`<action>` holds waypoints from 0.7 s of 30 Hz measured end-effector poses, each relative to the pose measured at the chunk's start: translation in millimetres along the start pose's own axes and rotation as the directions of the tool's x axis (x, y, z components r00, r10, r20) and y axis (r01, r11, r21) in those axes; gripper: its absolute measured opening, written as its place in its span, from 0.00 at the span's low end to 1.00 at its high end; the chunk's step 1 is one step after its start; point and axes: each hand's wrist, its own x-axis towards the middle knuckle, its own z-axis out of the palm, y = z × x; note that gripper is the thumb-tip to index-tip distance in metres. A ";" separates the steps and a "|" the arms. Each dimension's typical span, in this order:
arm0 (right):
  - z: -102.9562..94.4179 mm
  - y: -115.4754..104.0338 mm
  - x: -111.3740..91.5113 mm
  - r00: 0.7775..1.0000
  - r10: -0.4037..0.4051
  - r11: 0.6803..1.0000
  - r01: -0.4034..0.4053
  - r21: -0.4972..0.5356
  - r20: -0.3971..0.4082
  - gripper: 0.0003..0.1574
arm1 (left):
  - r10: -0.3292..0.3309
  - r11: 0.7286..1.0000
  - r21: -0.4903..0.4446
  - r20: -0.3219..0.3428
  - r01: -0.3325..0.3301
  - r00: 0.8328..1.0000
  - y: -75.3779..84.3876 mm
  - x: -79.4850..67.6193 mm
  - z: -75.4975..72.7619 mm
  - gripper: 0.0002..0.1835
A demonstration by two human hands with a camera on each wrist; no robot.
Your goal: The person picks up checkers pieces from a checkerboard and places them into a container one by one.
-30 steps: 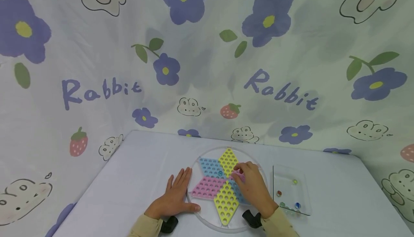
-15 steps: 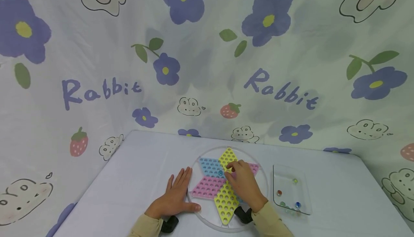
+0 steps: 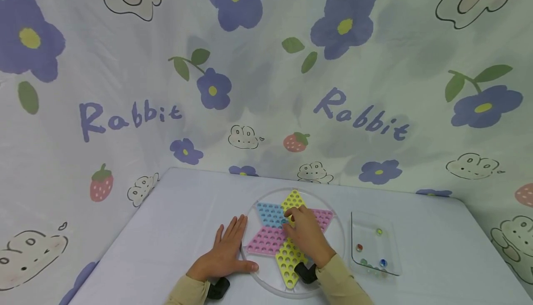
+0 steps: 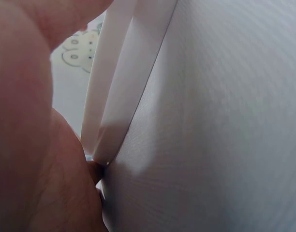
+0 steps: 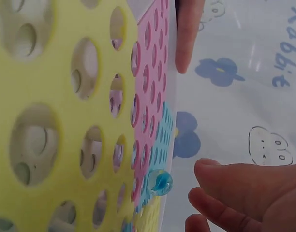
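Note:
A round Chinese checkers board (image 3: 255,287) with a star of yellow, pink and blue holed sections lies on the table. One clear marble with a blue swirl (image 5: 160,182) sits in a blue section. My right hand (image 3: 307,234) is over the board's middle, thumb and fingers spread near that marble. In the right wrist view a gap separates the thumb tip from the marble, and nothing shows between the fingers. Flat beside the board's left edge lies my left hand (image 3: 225,252), fingers straight, thumb on the rim; one of its fingers (image 5: 187,41) also appears in the right wrist view.
Right of the board stands a clear square tray (image 3: 394,249) with several marbles, among them a red one (image 3: 359,247), a yellow-green one (image 3: 379,232) and a blue one (image 3: 383,263). A patterned curtain (image 3: 266,101) hangs behind the white table (image 3: 179,217).
My right hand has moved left across the board, from the right pink section to beside the blue-swirl marble, uncovering the pink section. My left hand has stayed in place.

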 end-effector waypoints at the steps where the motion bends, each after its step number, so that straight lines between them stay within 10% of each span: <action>1: 0.5 -0.2 0.6 1.000 0.003 1.000 -0.003 0.002 0.010 0.13 | 0.002 1.000 0.001 -0.001 -0.002 1.000 -0.3 0.0 0.2 0.68; 21: 5.6 -2.0 6.6 0.993 0.062 0.998 -0.061 -0.016 0.097 0.14 | 0.014 1.000 -0.008 0.006 -0.014 1.000 2.9 -2.0 -4.0 0.68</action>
